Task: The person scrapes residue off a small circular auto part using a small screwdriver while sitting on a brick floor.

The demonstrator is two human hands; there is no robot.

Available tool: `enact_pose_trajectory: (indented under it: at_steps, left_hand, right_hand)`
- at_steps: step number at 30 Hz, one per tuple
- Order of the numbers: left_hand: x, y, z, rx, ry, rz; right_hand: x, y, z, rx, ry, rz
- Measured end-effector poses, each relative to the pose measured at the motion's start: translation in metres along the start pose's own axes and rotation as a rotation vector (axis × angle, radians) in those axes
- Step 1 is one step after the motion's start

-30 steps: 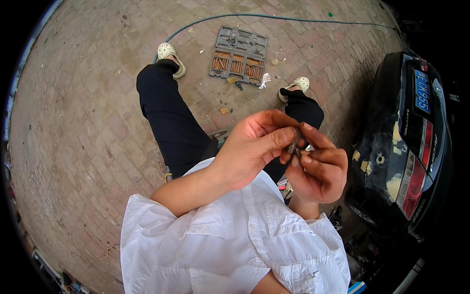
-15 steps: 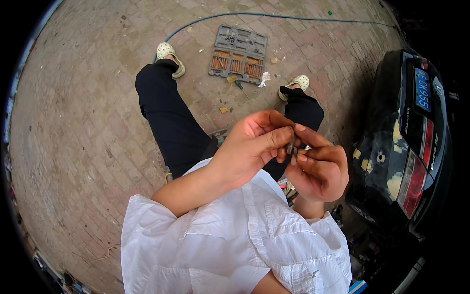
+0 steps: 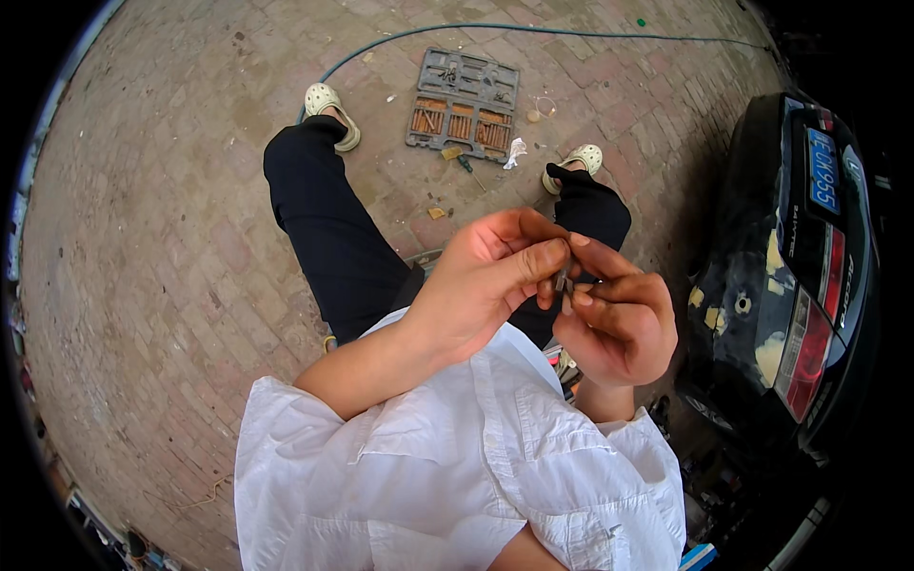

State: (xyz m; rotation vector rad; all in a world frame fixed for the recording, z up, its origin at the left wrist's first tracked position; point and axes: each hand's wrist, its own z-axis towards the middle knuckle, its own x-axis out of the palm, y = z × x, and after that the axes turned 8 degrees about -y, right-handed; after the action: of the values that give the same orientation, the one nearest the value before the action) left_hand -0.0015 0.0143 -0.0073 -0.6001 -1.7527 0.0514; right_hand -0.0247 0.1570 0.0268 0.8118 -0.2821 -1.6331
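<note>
Between the fingertips of both my hands is a small dark metal piece [image 3: 562, 283], mostly covered, so its exact kind does not show. My left hand [image 3: 500, 262] pinches it from the left with thumb and fingers closed. From the other side, my right hand [image 3: 624, 319] grips it with bent fingers, thumb and fingertips pressed close to those of the left. The two hands touch at the fingertips, held above my lap and in front of my white shirt.
An opened grey tool case [image 3: 464, 105] with rows of rusty-brown bits lies on the brick ground between my feet. Beside it are a small screwdriver [image 3: 466, 167] and crumpled white paper [image 3: 515, 152]. A thin hose [image 3: 495, 28] runs behind. A black car [image 3: 762, 285] with filler patches stands at right.
Both hands stay together on the metal piece, shifted only very slightly. The fingers of my right hand have moved a little along it.
</note>
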Motion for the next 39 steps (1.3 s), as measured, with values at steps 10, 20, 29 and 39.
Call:
enact_pose_trajectory:
  at_steps: [10, 20, 29, 39]
  left_hand:
    - [0.004, -0.006, 0.0, 0.005, -0.018, 0.032]
    - [0.002, -0.008, 0.002, -0.031, 0.035, 0.018]
    - [0.0, -0.005, 0.002, -0.027, 0.0, 0.011]
    - [0.001, 0.0, -0.001, 0.089, -0.028, 0.101]
  right_hand:
    - [-0.001, -0.002, 0.003, -0.011, 0.007, 0.008]
    - [-0.006, -0.002, 0.008, 0.12, 0.01, 0.178]
    - [-0.006, -0.002, 0.014, 0.078, 0.074, 0.124]
    - [0.001, -0.004, 0.003, 0.091, -0.007, 0.111]
